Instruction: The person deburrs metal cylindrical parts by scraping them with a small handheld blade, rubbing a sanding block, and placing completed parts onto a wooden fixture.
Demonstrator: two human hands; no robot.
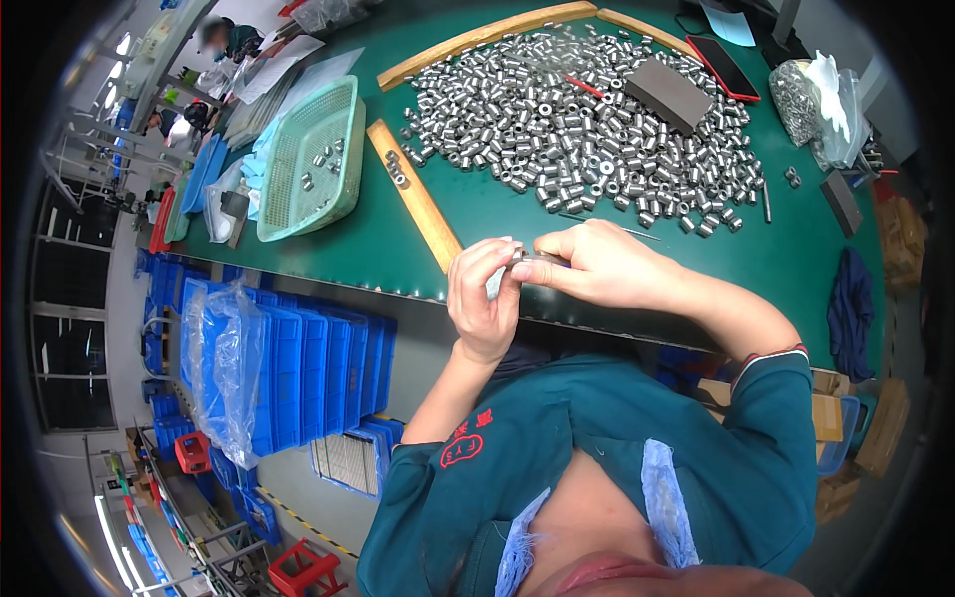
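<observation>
Close to the table's front edge, my hands meet. My left hand (483, 303) pinches a small metal sleeve (518, 254) between thumb and fingertips. Against it, my right hand (607, 267) is closed with its thumb forward, on a dark slim object mostly hidden by the fingers. Beyond the hands lies a large heap of short steel sleeves (587, 164). To the left, a wooden strip (423, 214) slants toward my left hand, with several sleeves (395, 167) lined up at its far part. A light green basket (350, 184) farther left holds several loose sleeves.
A grey block (668, 95) and a red-edged phone (723, 68) lie by the heap. Wooden strips (487, 42) border its back. At the right are a plastic bag (796, 104), a dark block (843, 204) and dark cloth (851, 308). Blue crates (318, 373) stand below left.
</observation>
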